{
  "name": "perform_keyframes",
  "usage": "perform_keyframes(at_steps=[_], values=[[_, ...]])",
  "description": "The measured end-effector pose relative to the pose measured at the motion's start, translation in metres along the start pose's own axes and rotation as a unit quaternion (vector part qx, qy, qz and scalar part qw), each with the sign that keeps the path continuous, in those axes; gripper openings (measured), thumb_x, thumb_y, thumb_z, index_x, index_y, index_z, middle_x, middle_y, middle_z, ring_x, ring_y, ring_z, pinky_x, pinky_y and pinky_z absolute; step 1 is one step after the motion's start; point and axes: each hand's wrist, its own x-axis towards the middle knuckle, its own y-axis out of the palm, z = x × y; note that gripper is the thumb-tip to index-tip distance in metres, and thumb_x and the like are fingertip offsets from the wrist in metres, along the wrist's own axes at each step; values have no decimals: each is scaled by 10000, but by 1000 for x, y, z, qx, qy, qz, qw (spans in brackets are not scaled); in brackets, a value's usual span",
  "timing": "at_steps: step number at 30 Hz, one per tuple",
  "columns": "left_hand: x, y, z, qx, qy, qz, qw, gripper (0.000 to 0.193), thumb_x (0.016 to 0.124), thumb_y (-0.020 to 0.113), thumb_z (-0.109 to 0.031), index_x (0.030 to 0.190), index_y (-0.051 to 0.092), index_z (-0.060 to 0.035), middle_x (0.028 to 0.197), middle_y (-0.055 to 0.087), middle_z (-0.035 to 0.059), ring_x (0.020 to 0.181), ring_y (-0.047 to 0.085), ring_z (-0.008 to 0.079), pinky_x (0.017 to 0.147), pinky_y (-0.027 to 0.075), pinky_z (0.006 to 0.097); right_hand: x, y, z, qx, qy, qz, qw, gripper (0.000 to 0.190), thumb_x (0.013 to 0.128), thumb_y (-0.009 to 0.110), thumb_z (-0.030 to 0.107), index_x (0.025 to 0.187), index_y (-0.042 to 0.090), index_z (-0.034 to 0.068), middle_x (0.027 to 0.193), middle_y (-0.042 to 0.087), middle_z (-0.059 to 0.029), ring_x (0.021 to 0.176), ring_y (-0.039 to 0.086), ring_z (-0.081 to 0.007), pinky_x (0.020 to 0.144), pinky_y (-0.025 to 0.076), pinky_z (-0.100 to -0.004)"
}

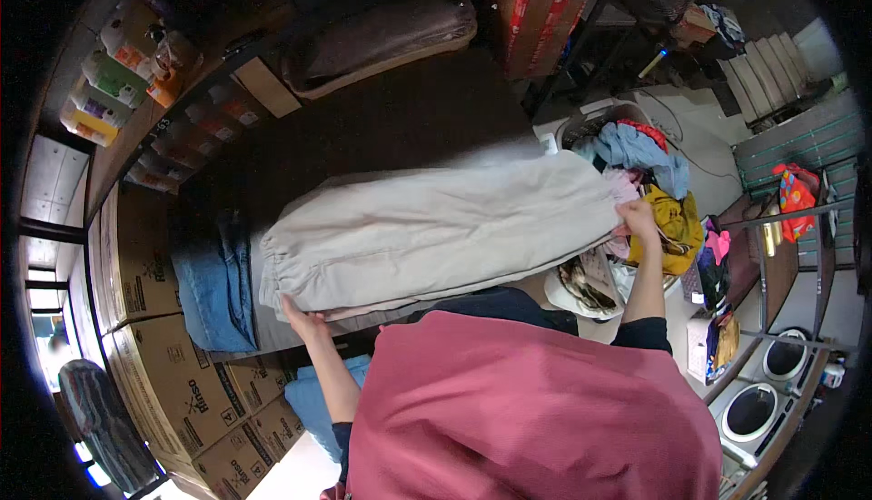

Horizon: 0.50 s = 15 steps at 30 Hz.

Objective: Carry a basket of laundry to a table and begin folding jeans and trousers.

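Note:
A pair of off-white trousers [436,227] lies lengthwise across the table [409,118], doubled so that one leg covers the other. Its gathered elastic waistband is at the left end. My left hand [308,319] grips the near corner of that waistband. At the other end, my right hand [637,221] pinches the near edge of the leg hem. Some pinkish cloth shows under the near edge of the trousers. Folded blue denim [212,289] rests on the table to the left of my left hand.
A laundry basket [569,129] heaped with clothes, among them a mustard garment [667,227], stands beyond my right hand. Cardboard cartons [184,377] are stacked at the left. Bottles [112,77] line a shelf at the far left. Front-loading washers [749,411] stand at the right.

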Motion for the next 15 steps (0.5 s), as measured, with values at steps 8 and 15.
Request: perform_keyframes(at_steps=[8, 15], values=[[-26, 56, -24, 417, 350, -148, 826, 574, 885, 522, -414, 981, 569, 150, 1033, 585, 299, 953, 568, 402, 820, 443, 414, 17, -6, 26, 64, -111, -16, 992, 240, 864, 572, 192, 906, 624, -39, 754, 630, -66, 615, 620, -143, 504, 536, -275], [29, -6, 30, 415, 293, -181, 842, 609, 862, 586, -400, 1001, 536, 191, 1025, 569, 331, 979, 551, 399, 872, 422, 394, 36, -17, -55, -153, -144, -55, 976, 249, 795, 610, 170, 760, 646, -74, 661, 622, -131, 482, 602, -202, 419, 512, -289]])
